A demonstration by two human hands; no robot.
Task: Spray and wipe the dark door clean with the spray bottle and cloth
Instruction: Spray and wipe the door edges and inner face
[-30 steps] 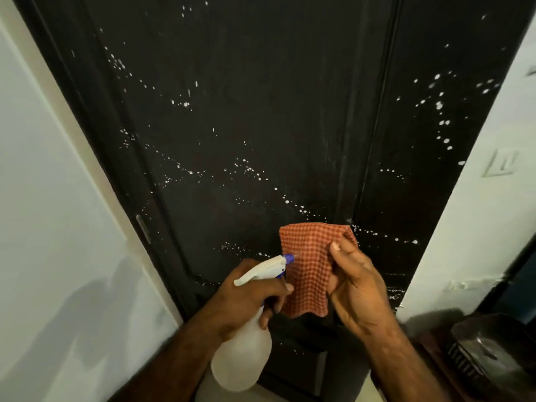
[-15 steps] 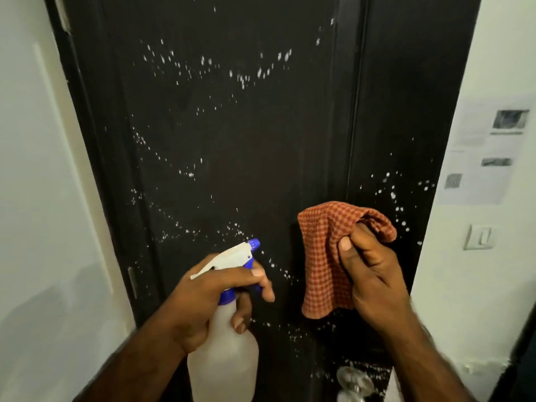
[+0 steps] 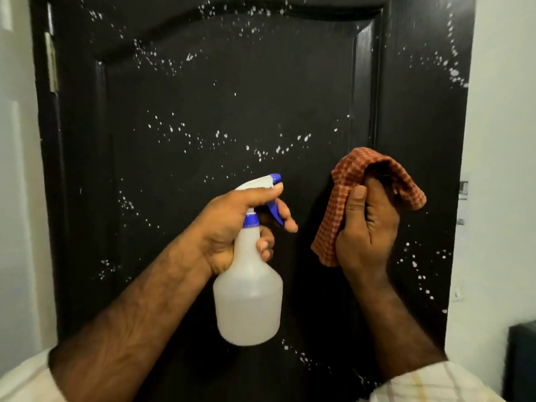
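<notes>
The dark panelled door point(image 3: 220, 105) fills the view, speckled with white spots across its upper panel and right stile. My left hand point(image 3: 232, 227) grips the neck of a translucent white spray bottle point(image 3: 249, 297) with a blue trigger and nozzle, forefinger lying over the trigger, nozzle aimed at the door. To its right, my right hand point(image 3: 368, 233) holds a red-orange checked cloth point(image 3: 345, 192) bunched over the fingers, raised close to the door's right side.
White walls flank the door on both sides. A hinge point(image 3: 51, 62) shows on the door's left edge. A switch plate point(image 3: 463, 188) sits on the right wall, and a dark object point(image 3: 522, 358) stands at the lower right.
The view has risen from the lower door to its upper arched panel. Both hands have lifted with it, still holding the bottle and the cloth; the cloth is now bunched higher over the fingers.
</notes>
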